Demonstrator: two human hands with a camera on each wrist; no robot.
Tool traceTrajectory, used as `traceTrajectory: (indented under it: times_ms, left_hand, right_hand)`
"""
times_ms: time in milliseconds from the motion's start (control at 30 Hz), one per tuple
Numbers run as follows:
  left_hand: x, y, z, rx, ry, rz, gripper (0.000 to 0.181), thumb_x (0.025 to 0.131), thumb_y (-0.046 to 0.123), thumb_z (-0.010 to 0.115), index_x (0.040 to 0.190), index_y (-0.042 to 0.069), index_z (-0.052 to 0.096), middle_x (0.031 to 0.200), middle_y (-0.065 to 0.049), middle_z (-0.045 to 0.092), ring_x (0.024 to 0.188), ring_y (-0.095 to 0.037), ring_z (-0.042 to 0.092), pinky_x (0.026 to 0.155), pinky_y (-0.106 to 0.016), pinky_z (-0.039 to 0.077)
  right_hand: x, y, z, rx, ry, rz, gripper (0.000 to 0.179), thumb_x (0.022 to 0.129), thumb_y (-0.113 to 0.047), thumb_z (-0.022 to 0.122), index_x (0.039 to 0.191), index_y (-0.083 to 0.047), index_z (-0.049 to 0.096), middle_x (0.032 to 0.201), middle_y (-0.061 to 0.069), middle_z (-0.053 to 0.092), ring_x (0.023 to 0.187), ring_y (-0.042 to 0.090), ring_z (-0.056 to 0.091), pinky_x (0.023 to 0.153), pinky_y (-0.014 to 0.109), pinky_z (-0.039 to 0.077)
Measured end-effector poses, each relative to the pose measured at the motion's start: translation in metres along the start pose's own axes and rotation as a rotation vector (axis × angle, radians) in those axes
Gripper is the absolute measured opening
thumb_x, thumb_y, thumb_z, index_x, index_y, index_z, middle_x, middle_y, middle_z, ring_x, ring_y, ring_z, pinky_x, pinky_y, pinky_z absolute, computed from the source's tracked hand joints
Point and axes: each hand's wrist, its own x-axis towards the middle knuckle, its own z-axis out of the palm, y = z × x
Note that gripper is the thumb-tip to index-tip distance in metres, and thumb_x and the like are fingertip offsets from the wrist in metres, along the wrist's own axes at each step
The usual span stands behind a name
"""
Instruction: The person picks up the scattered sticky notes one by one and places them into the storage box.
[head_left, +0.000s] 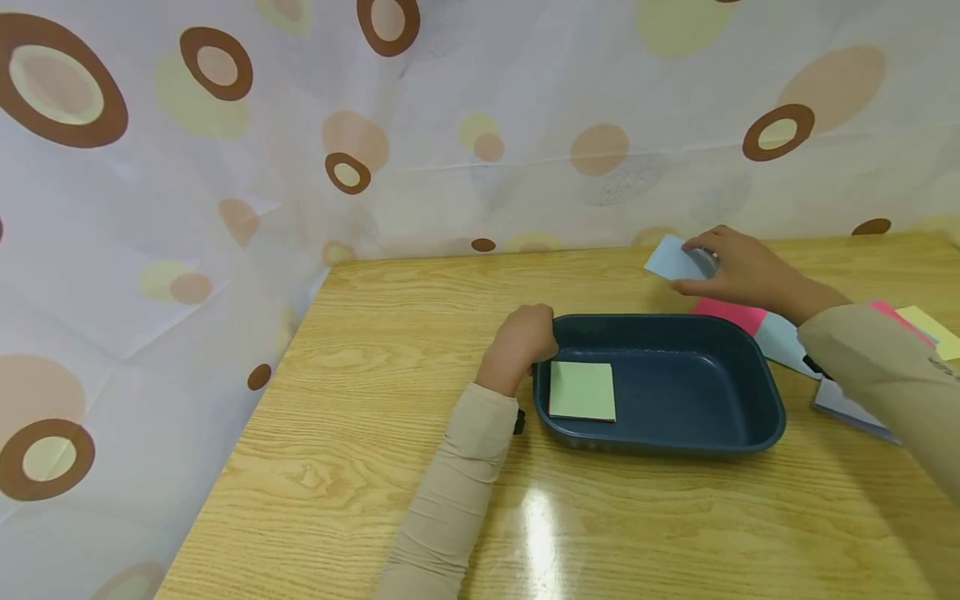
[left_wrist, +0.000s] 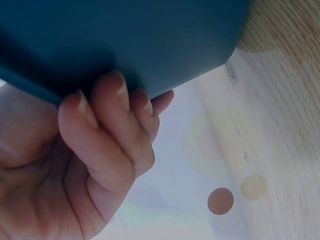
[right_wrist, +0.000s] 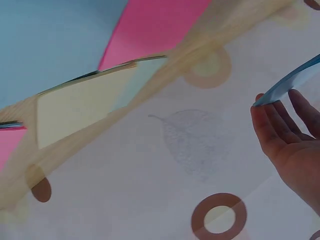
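A dark blue plastic tray (head_left: 675, 396) sits on the wooden table. My left hand (head_left: 520, 343) grips its left rim; in the left wrist view the curled fingers (left_wrist: 112, 135) press against the tray's outer wall (left_wrist: 170, 40). Inside, at the left end, lies a stack of square sticky notes with a pale green top (head_left: 582, 390). Beyond the tray's far right side, my right hand (head_left: 750, 271) pinches light blue sticky notes (head_left: 666, 260) above the table. The right wrist view shows them as a thin, slightly bent stack (right_wrist: 287, 85) between thumb and fingers.
To the right of the tray lie pink sticky notes (head_left: 733, 314), light blue ones (head_left: 786, 343) and yellow ones (head_left: 930, 331), partly behind the right sleeve. A greyish pad (head_left: 855, 408) lies nearer. A patterned cloth (head_left: 450, 92) hangs along the table's back and left edges.
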Motion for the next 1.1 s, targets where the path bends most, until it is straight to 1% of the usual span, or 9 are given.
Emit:
traceTrajectory:
  times_ms: [167, 233, 367, 500, 667, 800, 867, 933, 1100]
  left_hand:
    - [-0.001, 0.000, 0.000, -0.005, 0.003, 0.004, 0.040, 0.093, 0.007, 0.059, 0.133, 0.005, 0.054, 0.121, -0.012, 0.062, 0.058, -0.018, 0.060, 0.042, -0.023, 0.050]
    - [-0.001, 0.000, 0.000, -0.008, 0.003, 0.007, 0.040, 0.093, 0.007, 0.059, 0.133, 0.005, 0.054, 0.121, -0.012, 0.062, 0.058, -0.018, 0.060, 0.042, -0.023, 0.050]
    - [-0.001, -0.001, 0.000, -0.008, 0.006, 0.013, 0.039, 0.093, 0.007, 0.058, 0.133, 0.005, 0.055, 0.121, -0.012, 0.062, 0.057, -0.018, 0.060, 0.041, -0.024, 0.050]
    - [0.000, -0.002, 0.000, 0.004, 0.015, 0.030, 0.036, 0.094, 0.006, 0.057, 0.130, 0.004, 0.056, 0.119, -0.013, 0.063, 0.055, -0.018, 0.060, 0.041, -0.024, 0.050]
    - [0.000, -0.003, 0.000, 0.008, 0.020, 0.037, 0.035, 0.093, 0.007, 0.057, 0.128, 0.004, 0.057, 0.116, -0.014, 0.064, 0.053, -0.018, 0.060, 0.040, -0.023, 0.049]
    - [0.000, -0.004, 0.000, 0.004, 0.017, 0.040, 0.034, 0.093, 0.006, 0.058, 0.127, 0.003, 0.058, 0.113, -0.014, 0.064, 0.050, -0.018, 0.060, 0.040, -0.024, 0.049]
    - [0.001, -0.004, 0.000, 0.004, 0.018, 0.044, 0.032, 0.093, 0.006, 0.058, 0.125, 0.003, 0.059, 0.111, -0.014, 0.065, 0.050, -0.019, 0.061, 0.040, -0.024, 0.049]
    - [0.002, -0.005, 0.000, 0.009, 0.021, 0.049, 0.029, 0.093, 0.006, 0.058, 0.122, 0.003, 0.060, 0.108, -0.015, 0.065, 0.051, -0.019, 0.061, 0.040, -0.024, 0.049]
    - [0.003, -0.005, 0.000, 0.021, 0.025, 0.056, 0.025, 0.092, 0.007, 0.058, 0.116, 0.003, 0.062, 0.102, -0.014, 0.065, 0.056, -0.020, 0.059, 0.040, -0.025, 0.049]
  right_hand:
    - [-0.005, -0.030, 0.000, 0.030, 0.021, -0.060, 0.070, 0.080, -0.036, 0.077, 0.131, 0.004, 0.051, 0.131, 0.027, 0.045, 0.105, 0.040, 0.050, 0.082, 0.056, 0.049]
    - [-0.007, -0.042, 0.000, 0.047, 0.028, -0.090, 0.068, 0.079, -0.032, 0.078, 0.130, 0.002, 0.050, 0.130, 0.025, 0.045, 0.104, 0.040, 0.051, 0.082, 0.056, 0.050]
    - [-0.010, -0.064, 0.002, 0.074, 0.056, -0.182, 0.065, 0.075, -0.023, 0.082, 0.126, 0.001, 0.050, 0.129, 0.023, 0.046, 0.105, 0.039, 0.051, 0.082, 0.057, 0.051]
    - [-0.014, -0.081, 0.004, 0.068, 0.068, -0.276, 0.057, 0.073, -0.020, 0.083, 0.118, -0.001, 0.053, 0.122, 0.017, 0.050, 0.100, 0.032, 0.052, 0.081, 0.048, 0.051]
    - [-0.022, -0.101, 0.006, 0.059, -0.011, -0.333, 0.047, 0.075, -0.028, 0.083, 0.109, -0.008, 0.057, 0.114, 0.008, 0.052, 0.090, 0.022, 0.052, 0.075, 0.038, 0.047]
    - [-0.027, -0.115, 0.009, 0.050, -0.064, -0.414, 0.037, 0.076, -0.028, 0.081, 0.098, -0.012, 0.057, 0.105, 0.004, 0.050, 0.080, 0.017, 0.049, 0.067, 0.032, 0.043]
    - [-0.028, -0.120, 0.013, 0.029, -0.083, -0.443, 0.035, 0.075, -0.027, 0.081, 0.093, -0.012, 0.056, 0.100, 0.003, 0.049, 0.077, 0.016, 0.048, 0.065, 0.030, 0.042]
    - [-0.028, -0.123, 0.017, 0.010, -0.107, -0.451, 0.034, 0.074, -0.027, 0.081, 0.090, -0.013, 0.055, 0.099, 0.002, 0.048, 0.075, 0.015, 0.048, 0.064, 0.030, 0.042]
    - [-0.027, -0.129, 0.028, -0.029, -0.190, -0.432, 0.033, 0.073, -0.025, 0.081, 0.085, -0.012, 0.052, 0.099, 0.004, 0.047, 0.069, 0.013, 0.045, 0.062, 0.029, 0.041]
